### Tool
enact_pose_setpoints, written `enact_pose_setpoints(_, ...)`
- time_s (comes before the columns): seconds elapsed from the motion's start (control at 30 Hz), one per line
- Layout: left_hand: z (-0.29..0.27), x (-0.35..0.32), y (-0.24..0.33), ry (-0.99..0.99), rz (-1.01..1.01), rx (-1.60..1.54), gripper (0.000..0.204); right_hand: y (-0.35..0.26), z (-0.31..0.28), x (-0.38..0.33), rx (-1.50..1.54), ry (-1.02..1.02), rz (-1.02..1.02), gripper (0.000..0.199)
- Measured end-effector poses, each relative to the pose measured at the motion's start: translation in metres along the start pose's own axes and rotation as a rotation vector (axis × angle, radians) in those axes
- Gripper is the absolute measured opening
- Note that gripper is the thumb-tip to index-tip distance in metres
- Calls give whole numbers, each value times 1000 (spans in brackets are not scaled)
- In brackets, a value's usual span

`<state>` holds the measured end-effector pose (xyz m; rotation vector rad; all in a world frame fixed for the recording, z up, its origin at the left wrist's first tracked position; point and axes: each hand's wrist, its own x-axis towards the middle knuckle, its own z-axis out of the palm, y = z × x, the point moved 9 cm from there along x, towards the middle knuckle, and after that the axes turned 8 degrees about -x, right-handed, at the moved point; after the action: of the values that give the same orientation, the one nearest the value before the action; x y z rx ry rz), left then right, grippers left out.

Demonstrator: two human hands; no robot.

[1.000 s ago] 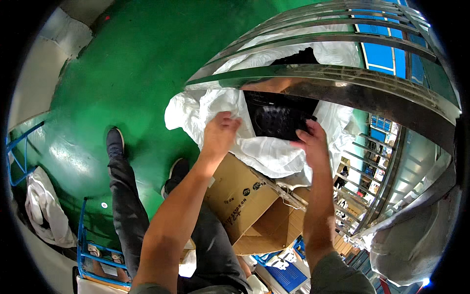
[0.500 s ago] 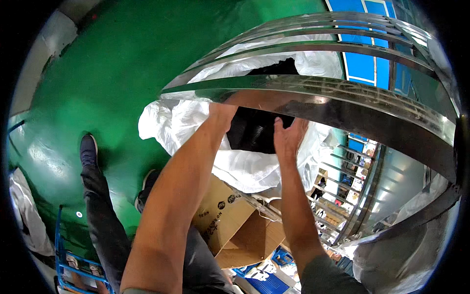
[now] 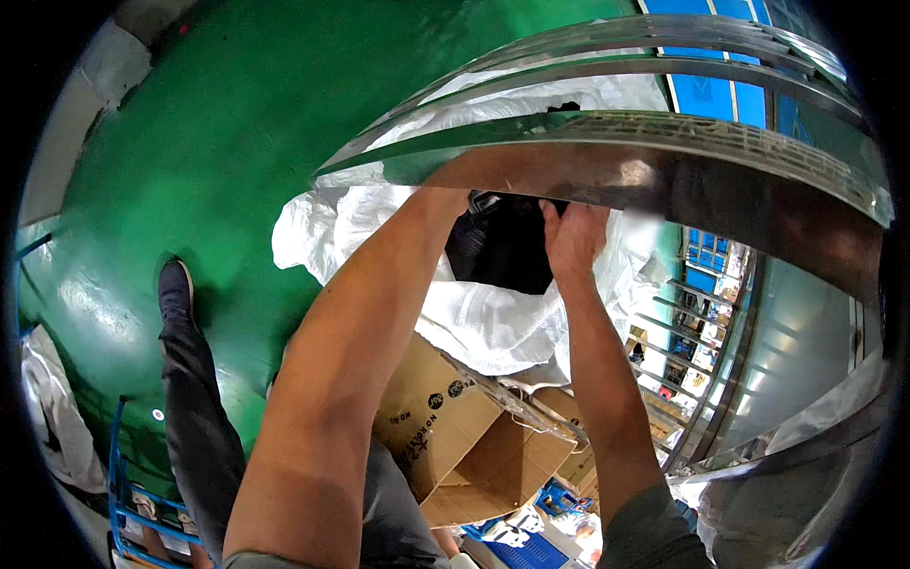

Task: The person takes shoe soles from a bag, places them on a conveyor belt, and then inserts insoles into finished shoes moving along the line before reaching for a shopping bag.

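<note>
Head view: left forearm (image 3: 351, 351) runs up from the lower edge to a curved metal rail (image 3: 739, 190); the left hand (image 3: 449, 200) shows only at its wrist end, the fingers hidden past the rail, so whether they are spread or gripping I cannot tell; right hand (image 3: 576, 237) just below the same rail, thumb raised apart from the other fingers, whose tips are hidden; whether it pinches anything, cannot tell.

Between the two hands lies a black item (image 3: 502, 248), dark and partly glossy at its top (its upper part is cut off by the rail); it sits in the mouth of a rumpled white sack (image 3: 493, 327), whose folds spread out on both sides; the thumb is right at the item's right edge.

Below the sack, an open cardboard box (image 3: 455, 427), tilted, dark print on its side; blue and white items (image 3: 531, 531) beneath it; to the left, green floor (image 3: 237, 142), a dark shoe (image 3: 175, 292) and a blue metal frame (image 3: 118, 474).
</note>
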<state>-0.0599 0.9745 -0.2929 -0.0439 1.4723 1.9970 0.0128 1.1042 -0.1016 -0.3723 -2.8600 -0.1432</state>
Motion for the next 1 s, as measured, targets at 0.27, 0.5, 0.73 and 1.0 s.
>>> enact_pose_setpoints(0.27,20,-7,-26,-213,57,274,62,-34,22,-4,-155,-145,-412,27)
enact_pose_setpoints(0.5,13,-8,-50,-239,49,-143,65,-63,0,5,46,-282,-258,29)
enact_pose_setpoints(0.73,36,-42,-2,-153,-252,-655,54,-101,-5,-28,84,-353,-252,31)
enact_pose_setpoints(1.0,52,-6,-9,-187,136,450,44,-21,34,10,173,-388,-12,39)
